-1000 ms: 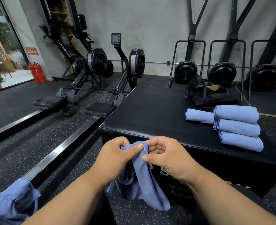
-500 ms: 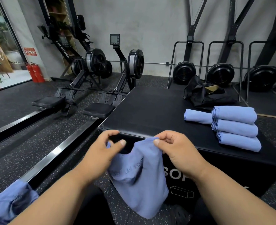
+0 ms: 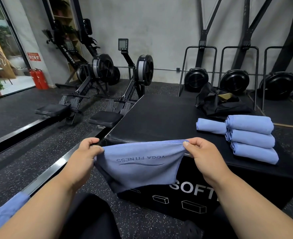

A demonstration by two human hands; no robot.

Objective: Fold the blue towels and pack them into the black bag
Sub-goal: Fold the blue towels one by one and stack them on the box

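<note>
A blue towel (image 3: pixel 138 163) printed "YOGA FITNESS" hangs stretched between my hands in front of the black padded box (image 3: pixel 159 118). My left hand (image 3: pixel 85 156) pinches its left top corner, and my right hand (image 3: pixel 200 152) pinches the right top corner. On the box's right side lie several folded blue towels (image 3: pixel 250 138), three stacked in a row and one (image 3: pixel 211 125) beside them. Behind them at the box's far edge sits the crumpled black bag (image 3: pixel 216 102).
More blue cloth (image 3: pixel 2 214) lies at my lower left. Two rowing machines (image 3: pixel 97 80) stand on the speckled floor to the left, with red fire extinguishers (image 3: pixel 39 79) by the window. Black fan units in metal frames (image 3: pixel 196 78) line the back wall.
My hands have moved apart from a bunched grip, spreading the towel wide between them so its printed side shows. The camera has tilted slightly.
</note>
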